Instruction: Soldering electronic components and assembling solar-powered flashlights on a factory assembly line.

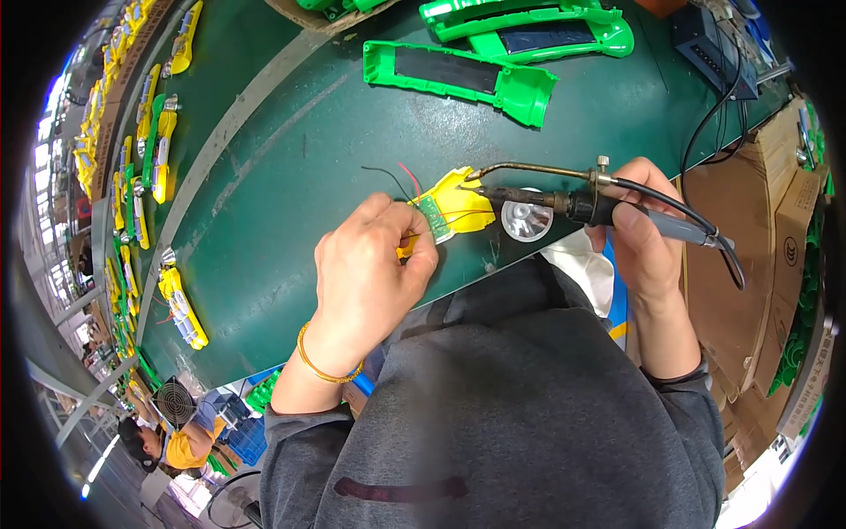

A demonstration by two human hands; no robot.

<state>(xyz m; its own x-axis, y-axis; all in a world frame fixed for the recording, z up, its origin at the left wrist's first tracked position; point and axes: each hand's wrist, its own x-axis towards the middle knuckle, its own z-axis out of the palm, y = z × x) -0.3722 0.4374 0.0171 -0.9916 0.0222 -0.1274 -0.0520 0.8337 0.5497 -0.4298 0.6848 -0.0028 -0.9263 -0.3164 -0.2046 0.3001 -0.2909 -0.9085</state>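
Observation:
My left hand (pixel 377 256) is closed on a yellow plastic housing (pixel 460 201) that lies on the green table. A small green circuit board (pixel 433 218) sits at the housing's near-left part, beside my fingertips. Red and black wires (pixel 408 181) stick up from there, and thin wires cross the housing. In my right hand (pixel 648 225) is a soldering iron (pixel 617 212) with a brass solder feed tube fixed above it. Its tip points left, at the housing's right edge; whether it touches, I cannot tell. Under the iron's shaft lies a clear, round reflector cup (pixel 527 217).
Green plastic shells (pixel 458 78) with dark inner panels lie at the table's far side. A dark control box (pixel 714 53) with cables stands far right. Yellow-and-green assembled pieces (pixel 159 159) line the left side. Cardboard boxes (pixel 736 264) stand to the right. Another person (pixel 176 445) sits at lower left.

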